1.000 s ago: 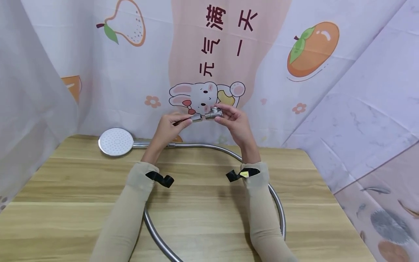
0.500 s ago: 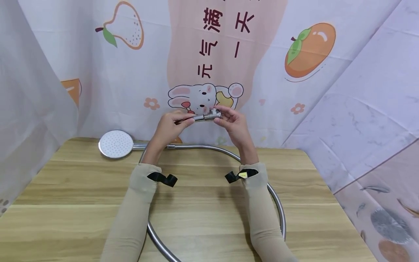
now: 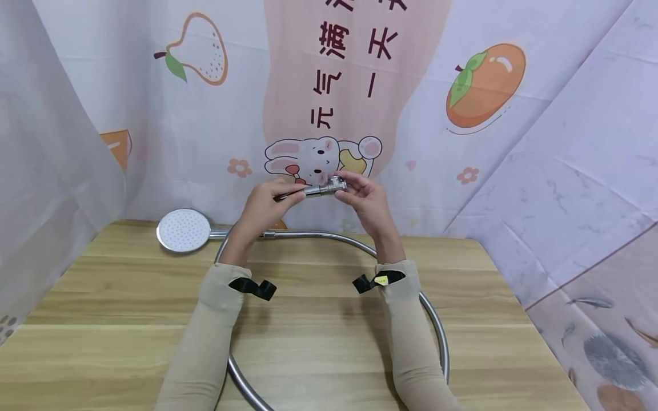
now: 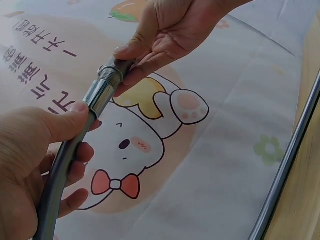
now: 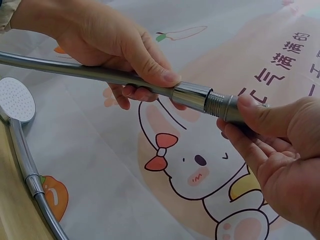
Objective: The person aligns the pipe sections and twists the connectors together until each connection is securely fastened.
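Thumb and fingers of my left hand [image 3: 263,206] grip the end of a grey metal shower hose [image 5: 100,73], just behind its shiny chrome nut [image 5: 191,95]. My right hand [image 3: 371,204] pinches a chrome threaded fitting [image 3: 336,184] between thumb and fingers. The nut's mouth meets the fitting's threads, and several thread rings [image 5: 216,103] still show in both wrist views. Both parts are held in line above the back of the table. Fingers hide much of the fitting's far end.
A round white-faced shower head [image 3: 183,230] lies at the back left of the wooden table [image 3: 308,325]. The hose runs from its handle along the back and loops under both forearms. A printed curtain [image 3: 411,188] hangs close behind the hands.
One second ago a gap separated the nut from the fitting's threads. The two have come together end to end since then. The head view has tilted slightly upward.
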Motion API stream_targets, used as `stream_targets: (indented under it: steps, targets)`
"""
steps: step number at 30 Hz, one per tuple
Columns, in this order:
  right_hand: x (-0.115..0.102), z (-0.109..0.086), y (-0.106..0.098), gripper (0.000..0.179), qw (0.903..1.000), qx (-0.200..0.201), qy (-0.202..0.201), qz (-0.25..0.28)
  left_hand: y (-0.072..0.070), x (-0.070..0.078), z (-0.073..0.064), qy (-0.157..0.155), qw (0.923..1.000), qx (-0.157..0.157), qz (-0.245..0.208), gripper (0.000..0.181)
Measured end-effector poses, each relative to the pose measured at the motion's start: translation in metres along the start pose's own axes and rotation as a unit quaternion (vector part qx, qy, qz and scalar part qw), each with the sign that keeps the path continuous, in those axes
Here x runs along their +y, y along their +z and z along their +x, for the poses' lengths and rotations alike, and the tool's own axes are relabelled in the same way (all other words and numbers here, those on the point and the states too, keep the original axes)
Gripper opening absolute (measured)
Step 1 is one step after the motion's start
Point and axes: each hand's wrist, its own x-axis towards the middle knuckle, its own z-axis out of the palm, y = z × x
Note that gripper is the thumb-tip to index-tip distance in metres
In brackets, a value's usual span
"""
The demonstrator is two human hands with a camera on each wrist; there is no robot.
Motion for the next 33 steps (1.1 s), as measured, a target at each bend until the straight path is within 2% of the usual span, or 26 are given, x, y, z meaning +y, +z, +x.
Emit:
stream_targets:
  steps: [8, 15, 22, 27, 33]
  targets:
    - [-0.001, 0.001, 0.003, 0.043, 0.9998, -0.004, -0.006, -0.018, -0.001, -0.001, -0.001, 0.004, 0.9998, -0.003, -0.019, 0.025]
    - [-0.001, 0.000, 0.002, 0.041, 0.9994, -0.005, -0.016, -0.031, -0.005, -0.005, -0.001, 0.001, 0.9981, -0.027, -0.056, 0.026]
    - [-0.003, -0.003, 0.002, 0.041, 0.9970, -0.018, -0.041, -0.063, -0.007, -0.002, -0.003, -0.008, 0.9980, -0.039, -0.049, 0.028]
    - [-0.005, -0.003, 0.004, 0.042, 0.9914, -0.018, -0.066, -0.112, -0.008, 0.000, -0.004, -0.009, 0.9982, -0.035, -0.048, 0.028]
    - [-0.008, -0.005, 0.006, 0.042, 0.9791, -0.020, -0.100, -0.176, -0.011, 0.001, -0.005, -0.009, 0.9982, -0.037, -0.047, 0.029]
